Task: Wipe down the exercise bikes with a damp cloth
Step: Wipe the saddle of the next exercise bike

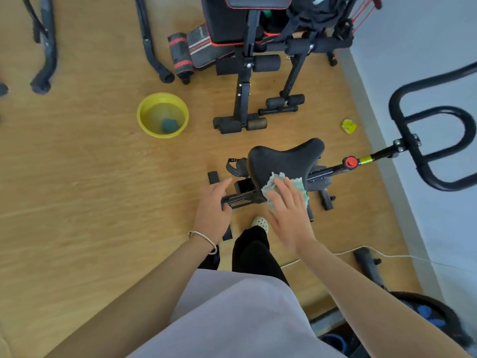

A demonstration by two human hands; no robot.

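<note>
1. Cloth (299, 186) on saddle (284, 158): we press the green-and-white rag flat against the rear edge of the black seat of the exercise bike (322, 173), our right hand (289, 210) spread over it with fingers straight.
2. Our left hand (214, 208) rests on the end of the low frame rail (242, 200), fingers loose and gripping nothing that we can make out; it seems to steady the machine.
3. A yellow bowl (140, 115) of water, a dark sponge (169, 125) sunk in it, stands on the wooden floor (77, 164) well apart from the bike.
4. By our reckoning the job is near its start: the saddle is under the cloth now, while handlebar (433, 148), pedal (236, 166) and frame look left to do, though wetness does not show from here.
</note>
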